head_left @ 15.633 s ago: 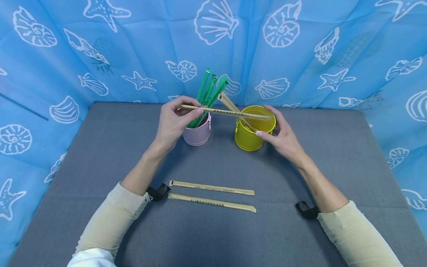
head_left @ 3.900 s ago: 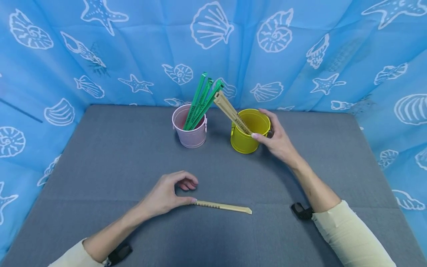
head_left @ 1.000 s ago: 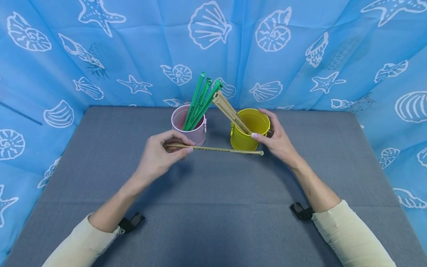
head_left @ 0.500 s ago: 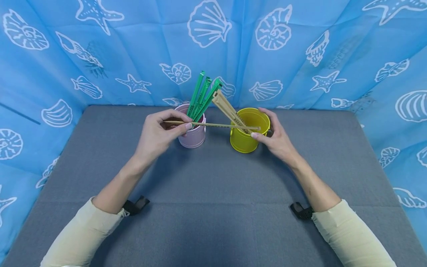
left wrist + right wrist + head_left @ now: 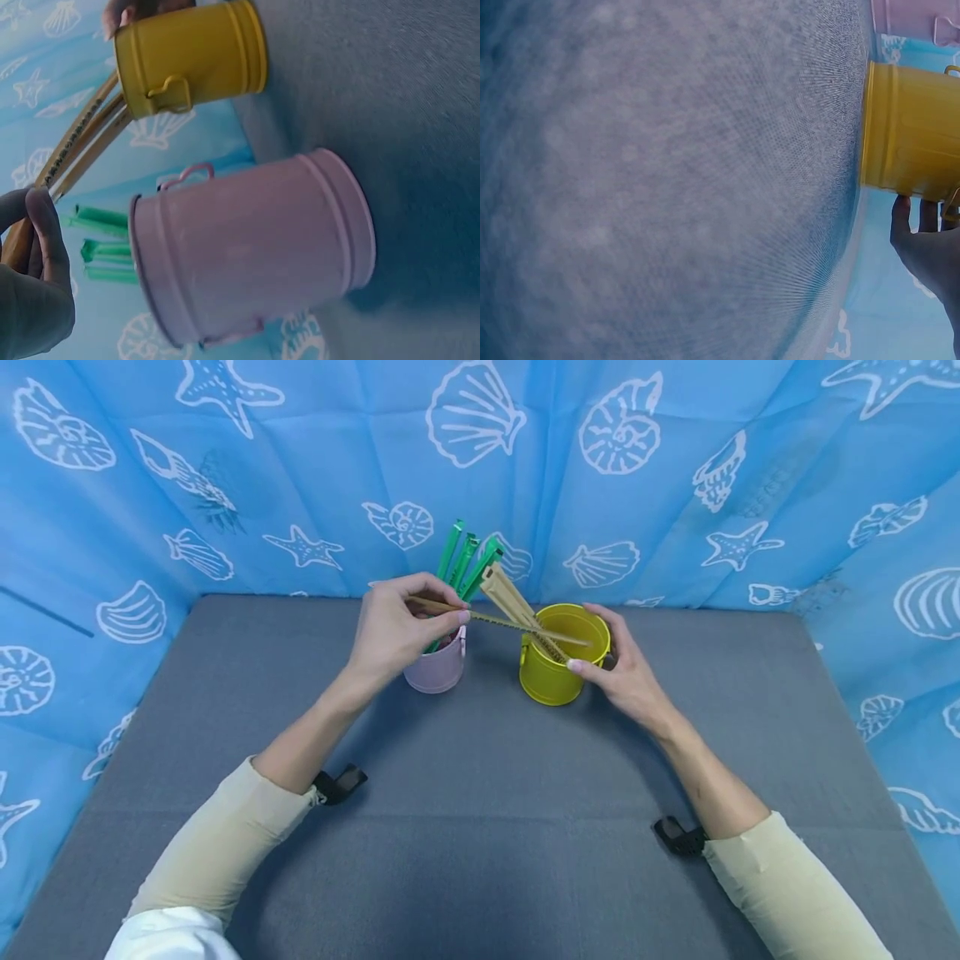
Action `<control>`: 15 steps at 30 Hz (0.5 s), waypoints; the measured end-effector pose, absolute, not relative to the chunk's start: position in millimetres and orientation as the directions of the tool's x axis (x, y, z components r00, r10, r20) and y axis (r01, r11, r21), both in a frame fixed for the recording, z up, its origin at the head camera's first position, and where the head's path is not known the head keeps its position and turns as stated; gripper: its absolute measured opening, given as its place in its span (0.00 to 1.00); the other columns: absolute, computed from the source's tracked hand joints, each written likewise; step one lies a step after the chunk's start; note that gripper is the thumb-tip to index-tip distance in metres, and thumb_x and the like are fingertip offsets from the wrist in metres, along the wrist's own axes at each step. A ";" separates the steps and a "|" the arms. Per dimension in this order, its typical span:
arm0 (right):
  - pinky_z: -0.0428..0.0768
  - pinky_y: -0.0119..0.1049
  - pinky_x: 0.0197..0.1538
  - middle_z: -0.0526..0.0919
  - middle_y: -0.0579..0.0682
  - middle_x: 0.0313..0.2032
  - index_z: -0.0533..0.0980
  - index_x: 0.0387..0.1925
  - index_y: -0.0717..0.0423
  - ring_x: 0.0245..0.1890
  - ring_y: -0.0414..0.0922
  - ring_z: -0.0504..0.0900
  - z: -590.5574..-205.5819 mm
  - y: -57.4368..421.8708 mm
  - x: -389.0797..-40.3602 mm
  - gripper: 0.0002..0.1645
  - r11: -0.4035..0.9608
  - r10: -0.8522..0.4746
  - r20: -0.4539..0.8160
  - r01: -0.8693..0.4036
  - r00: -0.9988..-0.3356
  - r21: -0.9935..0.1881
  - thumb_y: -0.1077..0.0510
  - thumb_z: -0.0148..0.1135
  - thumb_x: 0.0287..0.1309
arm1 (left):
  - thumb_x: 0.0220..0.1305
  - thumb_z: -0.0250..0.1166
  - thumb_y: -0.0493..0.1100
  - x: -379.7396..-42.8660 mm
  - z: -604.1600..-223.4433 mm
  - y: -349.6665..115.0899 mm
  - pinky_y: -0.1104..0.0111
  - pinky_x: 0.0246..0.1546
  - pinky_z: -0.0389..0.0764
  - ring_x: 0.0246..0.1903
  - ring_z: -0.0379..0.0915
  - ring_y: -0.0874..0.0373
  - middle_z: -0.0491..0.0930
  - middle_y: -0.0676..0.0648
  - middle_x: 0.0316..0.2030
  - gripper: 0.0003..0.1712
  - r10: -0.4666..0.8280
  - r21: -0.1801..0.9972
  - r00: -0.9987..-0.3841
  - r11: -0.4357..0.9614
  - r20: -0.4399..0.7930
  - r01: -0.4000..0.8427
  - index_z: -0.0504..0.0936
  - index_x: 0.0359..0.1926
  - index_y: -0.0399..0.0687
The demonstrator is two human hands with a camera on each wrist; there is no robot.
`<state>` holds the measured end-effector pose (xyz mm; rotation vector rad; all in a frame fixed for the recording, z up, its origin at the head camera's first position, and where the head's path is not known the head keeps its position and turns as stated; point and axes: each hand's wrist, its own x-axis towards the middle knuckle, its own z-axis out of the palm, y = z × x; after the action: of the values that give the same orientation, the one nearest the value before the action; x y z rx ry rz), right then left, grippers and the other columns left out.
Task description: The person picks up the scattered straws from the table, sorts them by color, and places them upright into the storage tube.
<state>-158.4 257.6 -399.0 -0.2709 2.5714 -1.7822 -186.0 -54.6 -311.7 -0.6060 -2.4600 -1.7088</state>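
My left hand [image 5: 401, 631] pinches a straw in a tan paper wrapper [image 5: 498, 622] between thumb and fingers. The straw slants rightward, its far end at the mouth of the yellow bucket [image 5: 551, 683]; I cannot tell how far inside that tip is. Other tan-wrapped straws [image 5: 508, 597] lean out of this bucket to the left. My right hand [image 5: 628, 668] grips the bucket's right side, thumb at the front rim; in the right wrist view several fingers [image 5: 902, 214] touch its wall. Behind my left hand stands a pink bucket [image 5: 247, 244] with several green-wrapped straws [image 5: 471, 560].
Both buckets stand upright near the back edge of a grey cloth-covered table [image 5: 480, 860]. A blue curtain [image 5: 322, 468] printed with white shells and starfish hangs right behind them. A black strap device [image 5: 341, 783] sits on the left wrist, another [image 5: 678, 837] on the right.
The tan straws that lay on the table are gone from it. My left hand has carried the last one forward and right to the yellow bucket's mouth. My right hand stays on the bucket.
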 end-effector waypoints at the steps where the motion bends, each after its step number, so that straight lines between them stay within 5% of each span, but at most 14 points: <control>1: 0.55 0.53 0.71 0.63 0.53 0.70 0.54 0.75 0.44 0.67 0.51 0.64 -399.1 257.6 -158.1 0.49 0.342 -0.141 0.094 -0.137 -0.986 -0.930 0.58 0.70 0.58 | 0.58 0.74 0.40 -187.6 -312.7 -51.3 0.65 0.33 0.83 0.32 0.83 0.59 0.86 0.50 0.32 0.07 0.276 0.883 -0.917 0.294 0.289 0.367 0.86 0.37 0.46; 8: 0.58 0.54 0.69 0.63 0.53 0.70 0.54 0.75 0.44 0.65 0.51 0.66 -398.6 256.3 -159.0 0.49 0.326 -0.143 0.080 -0.123 -0.986 -0.937 0.58 0.69 0.59 | 0.59 0.73 0.40 -194.8 -314.6 -33.6 0.65 0.35 0.83 0.34 0.83 0.56 0.86 0.47 0.35 0.08 0.288 0.927 -0.925 0.205 0.249 0.314 0.85 0.39 0.43; 15: 0.57 0.55 0.70 0.61 0.53 0.70 0.53 0.75 0.44 0.67 0.52 0.64 -398.5 257.6 -156.9 0.49 0.321 -0.139 0.069 -0.111 -0.988 -0.941 0.58 0.69 0.59 | 0.64 0.66 0.32 -200.3 -314.7 -17.3 0.62 0.44 0.84 0.40 0.84 0.51 0.84 0.38 0.43 0.10 0.325 0.981 -0.926 -0.042 0.194 0.191 0.83 0.46 0.32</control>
<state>-156.9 257.6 -398.5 -0.2393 2.5333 -1.8008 -200.3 -17.3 -314.7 -0.6055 -2.2376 -2.2600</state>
